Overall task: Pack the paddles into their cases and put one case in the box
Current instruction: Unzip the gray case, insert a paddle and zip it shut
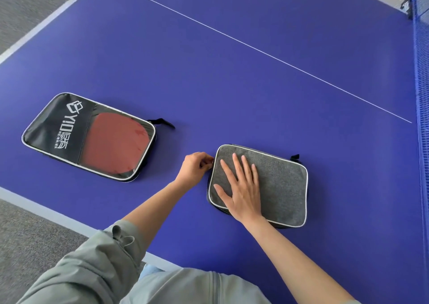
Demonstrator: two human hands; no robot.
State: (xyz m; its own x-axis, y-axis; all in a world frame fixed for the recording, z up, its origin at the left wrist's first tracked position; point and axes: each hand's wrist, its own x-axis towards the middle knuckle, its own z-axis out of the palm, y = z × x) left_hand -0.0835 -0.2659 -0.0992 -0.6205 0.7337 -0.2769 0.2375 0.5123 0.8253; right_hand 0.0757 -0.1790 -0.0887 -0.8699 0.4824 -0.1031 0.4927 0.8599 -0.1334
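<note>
I take the grey case (274, 183) as my landmark. Far to its left lies the black case (90, 136), flat and rectangular with pale piping, printed lettering and a clear window showing the red paddle (116, 143) already inside; a black loop pokes out at its far corner.

Just left of the grey case, touching its near-left corner, my left hand (195, 169) is curled, fingertips seemingly pinching the zipper pull, though the pull itself is too small to make out. I judge the zip is being closed. To do it well I would draw the pull steadily along the rounded corner, keeping the fabric taut.

On the grey case, my right hand (241, 187) lies flat with fingers spread, pressing the woven, felt-like cloth down. I see only 1 paddle; no box is in view.
</note>
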